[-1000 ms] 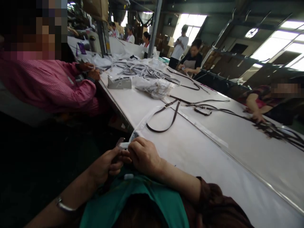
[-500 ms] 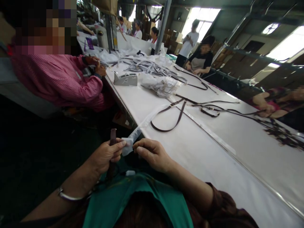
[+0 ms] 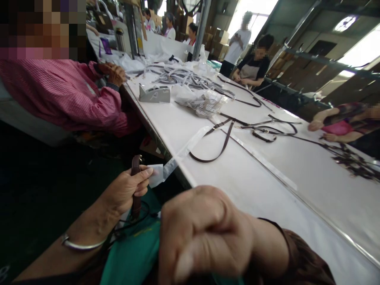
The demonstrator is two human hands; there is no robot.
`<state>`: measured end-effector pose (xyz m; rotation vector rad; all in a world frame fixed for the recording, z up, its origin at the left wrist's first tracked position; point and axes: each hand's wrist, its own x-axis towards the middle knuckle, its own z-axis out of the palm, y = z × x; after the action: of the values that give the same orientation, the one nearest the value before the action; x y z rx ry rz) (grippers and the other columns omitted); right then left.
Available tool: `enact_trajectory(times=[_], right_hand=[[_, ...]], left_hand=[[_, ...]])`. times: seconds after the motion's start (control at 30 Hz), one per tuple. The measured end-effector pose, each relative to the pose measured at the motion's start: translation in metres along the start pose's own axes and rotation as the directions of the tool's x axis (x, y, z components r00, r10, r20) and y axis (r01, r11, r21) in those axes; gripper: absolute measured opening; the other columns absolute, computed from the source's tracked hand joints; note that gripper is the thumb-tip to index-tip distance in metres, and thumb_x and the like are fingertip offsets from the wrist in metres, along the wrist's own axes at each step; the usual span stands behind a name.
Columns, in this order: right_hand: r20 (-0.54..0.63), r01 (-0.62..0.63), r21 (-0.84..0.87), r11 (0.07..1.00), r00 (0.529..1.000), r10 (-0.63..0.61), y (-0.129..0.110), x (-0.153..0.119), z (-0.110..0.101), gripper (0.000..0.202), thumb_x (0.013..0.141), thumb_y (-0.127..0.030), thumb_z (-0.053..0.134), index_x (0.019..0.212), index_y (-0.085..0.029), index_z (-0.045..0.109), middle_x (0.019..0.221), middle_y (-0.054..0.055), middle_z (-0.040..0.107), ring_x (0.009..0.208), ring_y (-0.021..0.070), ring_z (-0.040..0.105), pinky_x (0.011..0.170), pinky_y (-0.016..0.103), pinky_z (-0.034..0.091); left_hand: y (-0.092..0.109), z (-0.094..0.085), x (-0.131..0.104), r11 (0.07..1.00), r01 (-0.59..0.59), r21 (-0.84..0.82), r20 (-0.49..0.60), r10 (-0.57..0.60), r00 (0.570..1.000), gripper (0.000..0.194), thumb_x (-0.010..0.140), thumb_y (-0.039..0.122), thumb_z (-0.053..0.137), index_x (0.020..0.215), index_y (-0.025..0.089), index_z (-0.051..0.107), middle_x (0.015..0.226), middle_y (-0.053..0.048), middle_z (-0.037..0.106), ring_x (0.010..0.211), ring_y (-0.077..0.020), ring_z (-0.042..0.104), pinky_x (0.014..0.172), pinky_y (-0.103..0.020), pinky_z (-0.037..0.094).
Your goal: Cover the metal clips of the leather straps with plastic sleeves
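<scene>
A long white table (image 3: 267, 190) bears loose straps (image 3: 221, 144) and a plastic bag (image 3: 204, 103) stuffed with wrapped pieces. The right hand (image 3: 204, 233) is clenched, close to the camera. The left hand (image 3: 126, 190) grips a brown strap (image 3: 135, 174) and a clear sleeve (image 3: 166, 168) off the table's edge.

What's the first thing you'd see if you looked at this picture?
A big closed fist, the right hand, fills the bottom middle, close to the camera. Beside it the left hand grips a brown strap and pinches a clear plastic sleeve. More dark straps lie along the long white table.
</scene>
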<state>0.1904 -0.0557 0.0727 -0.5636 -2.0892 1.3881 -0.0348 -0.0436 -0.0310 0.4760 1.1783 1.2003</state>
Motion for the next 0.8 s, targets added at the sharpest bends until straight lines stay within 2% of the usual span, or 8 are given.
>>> enact_trajectory(times=[0.07,0.13,0.27,0.43,0.57,0.67,0.73,0.8], right_hand=[[-0.116,-0.129,0.115,0.985,0.983,0.143,0.033,0.012,0.003,0.057,0.094,-0.065,0.048,0.061,-0.02,0.059,0.057,0.001,0.055,0.051,0.0126,0.049,0.051,0.027,0.041],[-0.249,-0.265,0.042,0.963,0.931,0.267,0.071,0.023,0.007,0.056,0.094,-0.061,0.051,0.059,-0.018,0.056,0.056,0.0,0.051,0.053,0.0114,0.045,0.052,0.025,0.036],[-0.14,-0.3,-0.034,0.953,0.946,0.293,0.124,0.03,0.019,0.033,0.089,-0.047,0.062,0.088,-0.016,0.07,0.076,0.001,0.06,0.068,0.0128,0.051,0.06,0.025,0.037],[-0.062,-0.464,0.283,0.84,0.865,0.498,0.132,0.029,0.029,0.03,0.079,-0.043,0.068,0.069,-0.015,0.066,0.057,-0.003,0.05,0.052,0.009,0.04,0.05,0.024,0.026],[-0.155,-0.429,0.501,0.752,0.81,0.565,0.142,0.031,0.023,0.041,0.071,-0.045,0.077,0.056,-0.018,0.052,0.049,-0.005,0.047,0.046,0.0071,0.036,0.046,0.023,0.023],[-0.253,-0.355,0.687,0.634,0.701,0.667,0.156,0.036,0.018,0.04,0.068,-0.047,0.078,0.06,-0.018,0.052,0.048,-0.006,0.046,0.043,0.0073,0.038,0.044,0.023,0.024],[-0.249,-0.318,0.784,0.533,0.626,0.74,0.163,0.041,0.016,0.035,0.067,-0.045,0.077,0.068,-0.018,0.055,0.051,-0.006,0.047,0.042,0.007,0.039,0.043,0.022,0.024],[-0.228,-0.298,0.83,0.472,0.59,0.774,0.166,0.046,0.014,0.031,0.068,-0.041,0.075,0.074,-0.017,0.057,0.056,-0.006,0.049,0.043,0.0062,0.039,0.042,0.021,0.025]], left_hand=[[-0.001,-0.003,0.0,1.0,-0.018,0.024,0.017,0.017,1.0,0.033,0.065,0.026,0.087,0.083,0.014,0.062,0.059,0.006,0.048,0.042,-0.0013,0.029,0.036,-0.013,0.023],[-0.004,-0.005,0.0,0.997,-0.028,0.073,0.049,0.024,0.999,0.036,0.066,0.032,0.088,0.084,0.015,0.061,0.053,0.009,0.039,0.042,-0.0022,0.028,0.037,-0.014,0.022],[-0.013,-0.006,0.0,0.968,-0.037,0.249,0.07,0.02,0.997,0.041,0.069,0.042,0.085,0.09,0.014,0.064,0.053,0.009,0.036,0.042,-0.0035,0.03,0.039,-0.016,0.023],[-0.019,-0.01,-0.002,0.927,-0.072,0.369,0.064,0.052,0.997,0.05,0.074,0.056,0.077,0.096,0.012,0.065,0.053,0.007,0.038,0.042,-0.0059,0.033,0.04,-0.018,0.024],[-0.015,-0.021,-0.007,0.918,-0.133,0.374,0.131,0.09,0.987,0.063,0.087,0.067,0.054,0.119,0.013,0.062,0.07,-0.002,0.06,0.042,-0.0077,0.038,0.039,-0.022,0.031],[-0.009,-0.024,-0.016,0.927,-0.101,0.362,0.18,0.037,0.983,0.062,0.092,0.059,0.05,0.137,0.016,0.052,0.072,-0.004,0.064,0.042,-0.0096,0.041,0.04,-0.023,0.033],[-0.004,-0.022,-0.025,0.935,-0.052,0.351,0.18,-0.013,0.984,0.062,0.089,0.05,0.06,0.141,0.018,0.048,0.077,-0.005,0.068,0.046,-0.012,0.047,0.043,-0.024,0.038],[0.0,-0.02,-0.033,0.942,0.008,0.335,0.178,-0.071,0.981,0.068,0.08,0.041,0.07,0.141,0.02,0.048,0.086,-0.008,0.071,0.051,-0.0141,0.052,0.046,-0.026,0.042]])
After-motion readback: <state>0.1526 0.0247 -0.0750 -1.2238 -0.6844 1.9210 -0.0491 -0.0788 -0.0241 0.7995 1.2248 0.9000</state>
